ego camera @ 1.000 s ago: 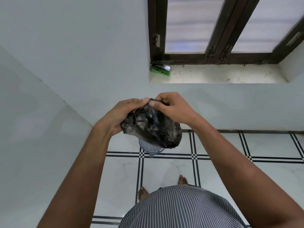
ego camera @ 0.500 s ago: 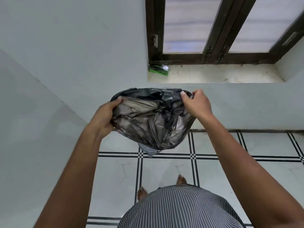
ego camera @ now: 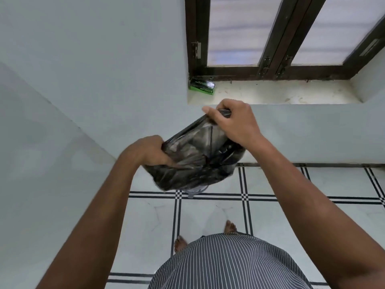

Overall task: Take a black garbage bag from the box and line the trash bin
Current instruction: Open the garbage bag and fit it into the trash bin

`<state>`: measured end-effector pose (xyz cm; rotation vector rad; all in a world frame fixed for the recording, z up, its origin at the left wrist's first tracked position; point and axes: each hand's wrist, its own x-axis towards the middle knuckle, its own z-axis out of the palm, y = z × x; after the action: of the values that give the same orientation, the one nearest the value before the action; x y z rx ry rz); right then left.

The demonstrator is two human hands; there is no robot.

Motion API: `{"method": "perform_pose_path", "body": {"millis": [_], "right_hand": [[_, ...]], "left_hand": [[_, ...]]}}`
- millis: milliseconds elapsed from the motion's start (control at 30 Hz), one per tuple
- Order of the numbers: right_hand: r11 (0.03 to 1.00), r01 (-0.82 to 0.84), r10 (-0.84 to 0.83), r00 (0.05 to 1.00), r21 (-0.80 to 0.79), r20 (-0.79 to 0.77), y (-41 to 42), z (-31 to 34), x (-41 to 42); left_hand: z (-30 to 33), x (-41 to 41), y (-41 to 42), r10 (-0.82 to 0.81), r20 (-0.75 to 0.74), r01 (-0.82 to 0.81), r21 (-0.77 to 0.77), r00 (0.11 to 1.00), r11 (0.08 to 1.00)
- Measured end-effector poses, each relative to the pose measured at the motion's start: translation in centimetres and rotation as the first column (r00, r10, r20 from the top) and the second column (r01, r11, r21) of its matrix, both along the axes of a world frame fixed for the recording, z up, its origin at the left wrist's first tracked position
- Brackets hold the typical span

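Both hands pinch the black garbage bag (ego camera: 193,161) in the air: left hand (ego camera: 145,152) at its lower edge, right hand (ego camera: 233,124) higher. The bag hides most of the trash bin (ego camera: 194,191) on the tiled floor (ego camera: 291,215) below. The green box (ego camera: 202,86) sits on the window sill (ego camera: 281,94).

Just one view for you, the head camera, wide-angle, pitched steeply down from your own head. Your striped shirt (ego camera: 229,261) fills the bottom centre, your arms reach up mid-frame, close to the lens, and the window sill (ego camera: 291,94) sits upper right, farther off.
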<state>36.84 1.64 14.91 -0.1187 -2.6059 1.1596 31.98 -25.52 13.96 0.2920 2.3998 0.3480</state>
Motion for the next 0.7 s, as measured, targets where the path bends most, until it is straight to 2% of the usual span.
{"method": "perform_pose_path", "body": {"millis": [33, 67, 100, 133, 200, 233, 267, 300, 333, 367, 400, 433, 467, 500, 533, 567, 600, 633, 667, 700], "right_hand": [[0.999, 0.021, -0.022, 0.999, 0.026, 0.046, 0.9, 0.0, 0.1], [1.0, 0.004, -0.005, 0.989, 0.009, 0.147, 1.8, 0.1, 0.1], [0.999, -0.037, 0.047, 0.951, -0.036, 0.307, 2.6, 0.4, 0.2], [0.993, -0.109, 0.113, 0.862, -0.037, 0.494, 3.5, 0.6, 0.2], [0.942, -0.321, 0.13, 0.617, 0.097, 0.777, 4.7, 0.6, 0.1], [0.905, -0.395, 0.092, 0.546, 0.158, 0.833, 4.9, 0.4, 0.0], [0.895, -0.403, 0.077, 0.559, 0.19, 0.825, 4.6, 0.2, -0.1], [0.922, -0.345, 0.094, 0.644, 0.179, 0.76, 4.2, 0.1, -0.4], [0.964, -0.239, 0.117, 0.771, 0.114, 0.625, 3.6, 0.0, -0.8], [0.994, -0.113, 0.102, 0.898, 0.0, 0.429, 2.8, 0.2, -1.1], [0.992, -0.01, 0.032, 0.984, -0.124, 0.175, 1.9, 0.7, -1.1], [0.975, 0.045, -0.069, 0.992, -0.216, -0.104, 0.9, 1.3, -0.9], [0.967, 0.072, -0.153, 0.93, -0.243, -0.334, 0.0, 1.7, -0.7], [0.972, 0.094, -0.191, 0.852, -0.216, -0.488, -0.8, 1.7, -0.3], [0.98, 0.121, -0.192, 0.802, -0.16, -0.565, -1.4, 1.3, 0.1], [0.984, 0.162, -0.178, 0.806, -0.079, -0.565, -1.6, -0.1, 0.4], [0.982, 0.188, -0.15, 0.871, 0.035, -0.467, -1.5, -1.7, 0.6], [0.971, 0.151, -0.103, 0.964, 0.184, -0.244, -0.8, -4.0, 0.5], [0.951, 0.01, -0.046, 0.993, 0.31, 0.107, 0.0, -6.0, 0.6], [0.912, -0.177, -0.011, 0.891, 0.37, 0.453, 0.6, -7.4, 0.8]], "left_hand": [[-0.9, -0.3, -0.7, 0.007, -0.087, -0.018, -0.132, 0.996, 0.991], [-1.7, -0.5, -1.4, 0.059, -0.151, -0.083, -0.157, 0.987, 0.984], [-2.3, -0.8, -1.9, 0.138, -0.165, -0.156, -0.101, 0.977, 0.983], [-2.7, -1.0, -2.4, 0.228, -0.105, -0.228, 0.006, 0.968, 0.974], [-2.1, -0.9, -2.4, 0.294, 0.179, -0.325, 0.184, 0.939, 0.927], [-1.5, -0.7, -2.2, 0.259, 0.324, -0.339, 0.222, 0.91, 0.914], [-0.7, -0.8, -1.9, 0.208, 0.412, -0.328, 0.247, 0.887, 0.912], [-0.1, -1.3, -1.7, 0.177, 0.406, -0.299, 0.261, 0.896, 0.918], [0.6, -2.0, -1.3, 0.176, 0.331, -0.275, 0.281, 0.927, 0.919], [1.3, -2.6, -0.7, 0.215, 0.192, -0.269, 0.328, 0.958, 0.906], [2.1, -3.0, 0.1, 0.313, 0.003, -0.285, 0.417, 0.95, 0.863], [2.7, -3.1, 0.9, 0.456, -0.239, -0.275, 0.535, 0.857, 0.798], [3.3, -2.8, 1.6, 0.61, -0.462, -0.22, 0.651, 0.644, 0.726], [3.8, -2.0, 2.3, 0.721, -0.57, -0.133, 0.741, 0.395, 0.658], [3.8, -1.2, 2.6, 0.761, -0.608, -0.051, 0.773, 0.226, 0.633], [2.8, -0.5, 2.8, 0.741, -0.649, -0.02, 0.75, 0.175, 0.661], [1.0, 0.0, 2.7, 0.656, -0.713, -0.047, 0.667, 0.249, 0.743], [-1.5, 0.2, 2.1, 0.495, -0.762, -0.101, 0.502, 0.418, 0.859], [-4.1, -0.1, 1.1, 0.288, -0.719, -0.137, 0.262, 0.633, 0.955], [-6.6, -0.5, 0.1, 0.117, -0.538, -0.133, 0.01, 0.835, 0.991]]}}
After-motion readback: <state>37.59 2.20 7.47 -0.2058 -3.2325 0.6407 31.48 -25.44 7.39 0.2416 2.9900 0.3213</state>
